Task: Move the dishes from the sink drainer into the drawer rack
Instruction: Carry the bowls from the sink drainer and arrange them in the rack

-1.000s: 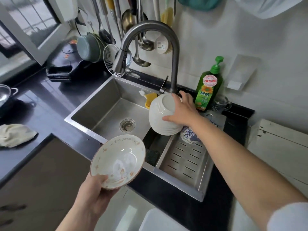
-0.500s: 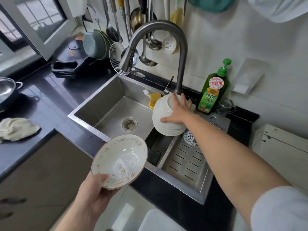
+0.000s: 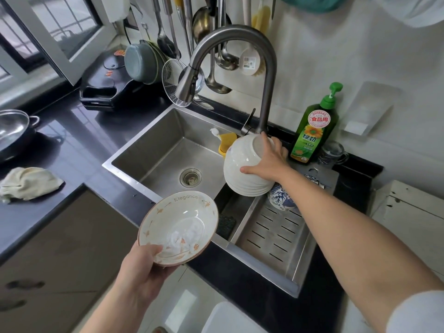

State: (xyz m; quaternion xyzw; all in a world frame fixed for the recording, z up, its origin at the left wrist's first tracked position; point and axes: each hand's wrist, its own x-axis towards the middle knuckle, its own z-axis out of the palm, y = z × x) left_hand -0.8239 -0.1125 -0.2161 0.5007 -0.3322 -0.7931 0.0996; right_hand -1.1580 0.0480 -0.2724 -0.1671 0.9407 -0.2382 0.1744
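My left hand [image 3: 141,272] holds a cream bowl [image 3: 179,227] with orange leaf prints by its near rim, tilted up, in front of the sink. My right hand [image 3: 269,162] grips a stack of upturned white ribbed bowls [image 3: 242,169], thumb on the side and fingers over the foot, above the far end of the steel drainer tray [image 3: 271,236]. A blue-and-white patterned bowl [image 3: 278,198] lies in the drainer just under my right wrist, partly hidden. The drawer rack is out of view.
The tall faucet [image 3: 266,75] arches over the stainless sink [image 3: 168,152], right behind the stack. A green soap bottle [image 3: 314,128] and a glass cup [image 3: 332,152] stand at the back. A cloth [image 3: 28,183] lies on the dark counter at left.
The white stack has tilted and lifted slightly in my right hand, uncovering more of the patterned bowl. The cream bowl in my left hand has barely moved.
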